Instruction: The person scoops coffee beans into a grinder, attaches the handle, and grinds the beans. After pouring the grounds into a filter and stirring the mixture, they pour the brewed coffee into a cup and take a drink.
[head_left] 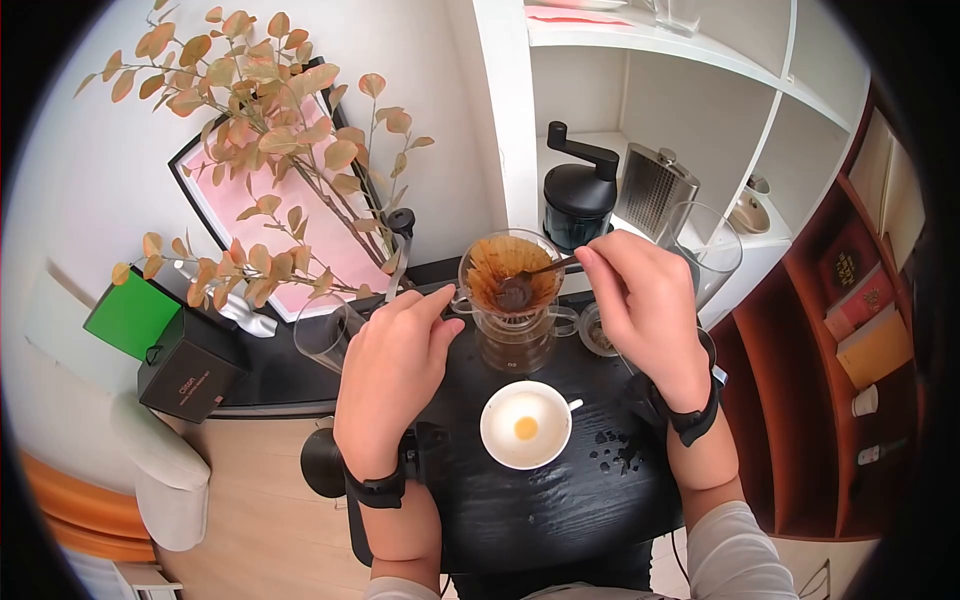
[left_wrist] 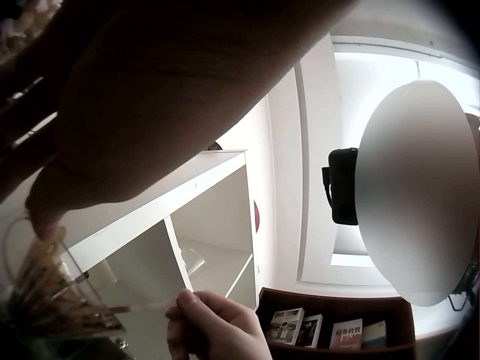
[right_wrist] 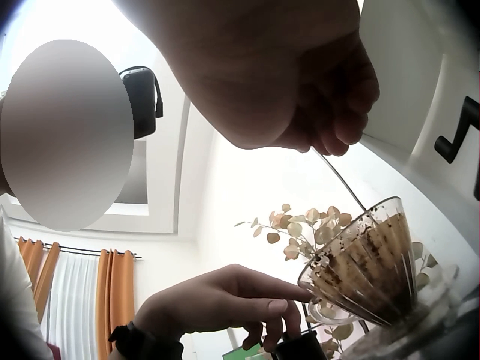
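Note:
A glass dripper (right_wrist: 375, 262) lined with a brown-stained paper filter (head_left: 490, 262) sits on a glass coffee server (head_left: 515, 350). My right hand (head_left: 645, 310) pinches the thin handle of a spoon (head_left: 552, 267); its far end dips into dark wet coffee grounds (head_left: 513, 293) inside the filter. On the other side, my left hand (head_left: 395, 365) reaches to the dripper, its outstretched index fingertip right at the rim by the handle. In front of the server stands a white cup (head_left: 497, 430) with a little yellowish liquid at its bottom.
Water drops (head_left: 617, 452) dot the black tabletop (head_left: 480, 520) right of the cup. Tall glasses (head_left: 325, 330) flank the dripper. A hand grinder (head_left: 580, 195) and a metal flask (head_left: 655, 190) stand on the white shelf. Leafy branches (head_left: 290, 140) hang over the back left.

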